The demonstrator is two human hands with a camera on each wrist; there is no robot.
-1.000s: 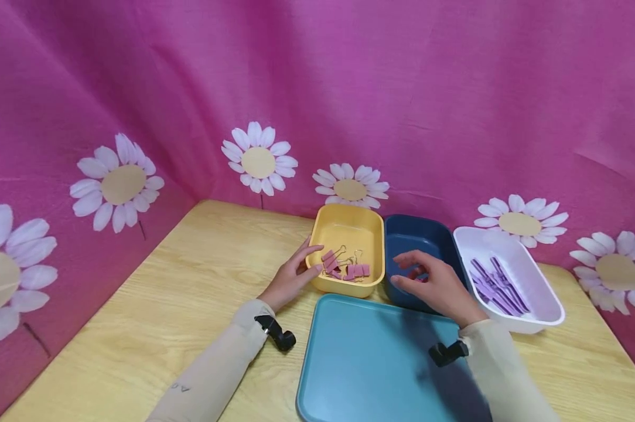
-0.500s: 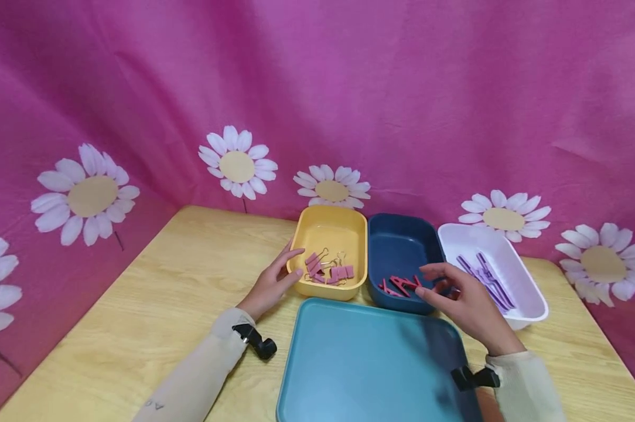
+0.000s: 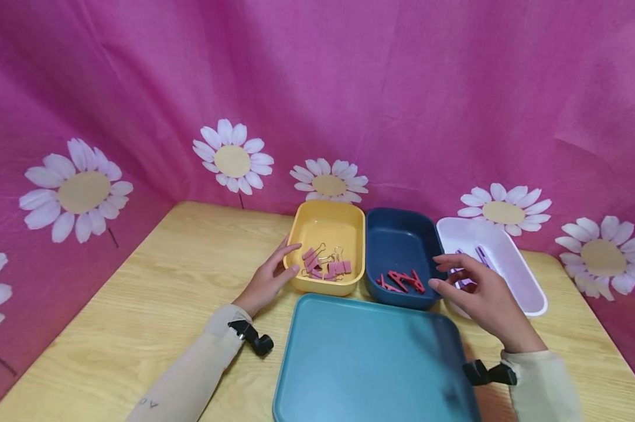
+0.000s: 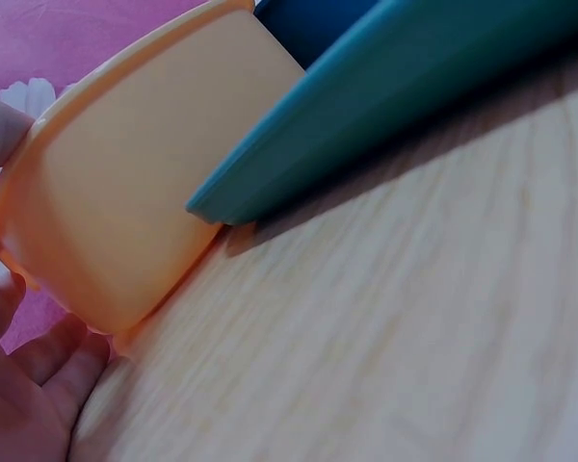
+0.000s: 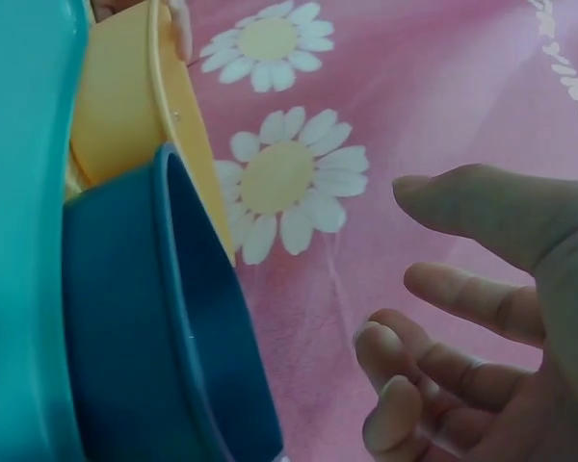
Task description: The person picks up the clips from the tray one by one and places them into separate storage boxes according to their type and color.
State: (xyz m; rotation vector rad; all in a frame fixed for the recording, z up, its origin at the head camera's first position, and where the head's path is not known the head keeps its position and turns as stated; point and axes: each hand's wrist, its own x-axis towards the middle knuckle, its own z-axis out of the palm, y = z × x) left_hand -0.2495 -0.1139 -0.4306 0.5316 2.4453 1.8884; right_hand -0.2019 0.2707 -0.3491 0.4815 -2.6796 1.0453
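My left hand (image 3: 269, 278) rests at the near left side of the yellow bin (image 3: 341, 217), its fingers touching the wall and rim. Several pink binder clips (image 3: 344, 268) lie inside that bin. Over the gap between the navy bin (image 3: 396, 225) and the white bin (image 3: 528, 281) hovers my right hand (image 3: 486, 299). Its fingers are loosely bent, with thumb and index apart and nothing between them. Small red clips (image 3: 416, 282), shaped like clothespins, lie at the navy bin's near end. Slim purple things (image 3: 481, 256) in the white bin are partly hidden by the right hand.
A teal tray (image 3: 370, 363) lies in front of the bins, close against them. Wooden tabletop (image 3: 154, 281) extends to the left. Behind stands a pink curtain (image 3: 402, 105) printed with daisies. Each wrist carries a black camera mount.
My right hand has drawn back and right, from over the navy bin towards the white one, uncovering the red clips. The left hand stays at the yellow bin. The head view has shifted slightly.
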